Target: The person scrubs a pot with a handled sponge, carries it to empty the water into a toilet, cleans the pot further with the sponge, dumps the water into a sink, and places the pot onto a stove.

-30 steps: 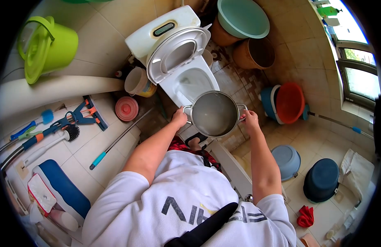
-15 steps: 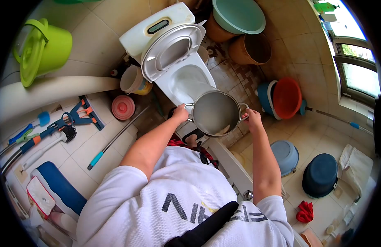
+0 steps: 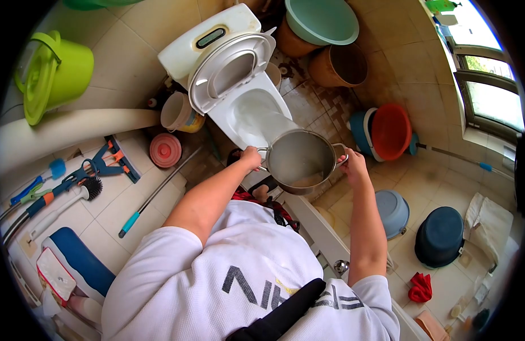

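From my remote station, I judge this step to be pouring: my left hand [image 3: 252, 158] and right hand [image 3: 354, 163] each grip 1 of the 2 side handles [image 3: 263, 150], and the pot [image 3: 297, 154] tilts over the front of the toilet [image 3: 224, 120], sending water [image 3: 268, 125] inward. The next move calls, I think, for an even tip, pouring lip inside the rim.

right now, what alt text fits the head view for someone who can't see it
A person's left hand and right hand hold a two-handled metal pot at the front of a white toilet, with what looks like liquid running into it. A lime-green bucket, red basin and dark blue tub are also in view.
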`<action>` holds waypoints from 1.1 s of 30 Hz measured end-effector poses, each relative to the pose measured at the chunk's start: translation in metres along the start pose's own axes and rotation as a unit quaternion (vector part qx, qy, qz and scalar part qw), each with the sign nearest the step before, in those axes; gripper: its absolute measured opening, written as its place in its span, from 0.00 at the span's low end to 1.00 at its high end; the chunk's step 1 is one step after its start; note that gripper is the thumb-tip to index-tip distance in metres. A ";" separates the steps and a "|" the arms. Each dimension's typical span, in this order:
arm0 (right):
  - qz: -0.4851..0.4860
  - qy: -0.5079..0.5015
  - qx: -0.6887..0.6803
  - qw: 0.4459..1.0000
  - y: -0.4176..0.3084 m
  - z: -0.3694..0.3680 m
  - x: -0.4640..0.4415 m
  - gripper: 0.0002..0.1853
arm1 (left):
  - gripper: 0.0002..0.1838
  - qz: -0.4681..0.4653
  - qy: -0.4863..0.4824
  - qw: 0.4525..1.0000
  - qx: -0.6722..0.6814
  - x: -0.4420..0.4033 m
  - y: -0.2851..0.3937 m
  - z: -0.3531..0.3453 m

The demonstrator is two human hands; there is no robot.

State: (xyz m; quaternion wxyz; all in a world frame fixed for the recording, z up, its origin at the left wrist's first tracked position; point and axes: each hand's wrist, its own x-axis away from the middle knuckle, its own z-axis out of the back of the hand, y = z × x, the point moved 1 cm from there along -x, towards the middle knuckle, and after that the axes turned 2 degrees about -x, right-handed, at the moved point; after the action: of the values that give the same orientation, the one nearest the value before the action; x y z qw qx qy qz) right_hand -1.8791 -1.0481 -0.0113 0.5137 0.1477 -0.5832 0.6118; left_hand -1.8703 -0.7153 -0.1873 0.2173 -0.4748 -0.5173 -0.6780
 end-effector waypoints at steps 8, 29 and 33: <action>0.027 -0.009 -0.029 0.999 -0.032 -0.002 0.021 0.18 | 0.10 0.073 -0.050 0.995 0.035 0.021 0.022 -0.005; 0.121 -0.104 -0.073 0.985 -0.153 -0.127 0.075 0.34 | 0.09 0.163 -0.169 0.958 0.162 0.029 0.020 0.001; 0.129 -0.153 0.003 0.980 -0.174 -0.164 0.094 0.35 | 0.09 0.155 -0.255 0.929 0.217 0.037 0.013 0.001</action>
State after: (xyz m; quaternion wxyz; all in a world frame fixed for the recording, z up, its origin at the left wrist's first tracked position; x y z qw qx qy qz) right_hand -1.7118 -0.8993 0.1141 0.3348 0.1649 -0.6675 0.6443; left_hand -1.8766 -0.7120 -0.1482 0.2779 -0.6472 -0.6099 -0.3632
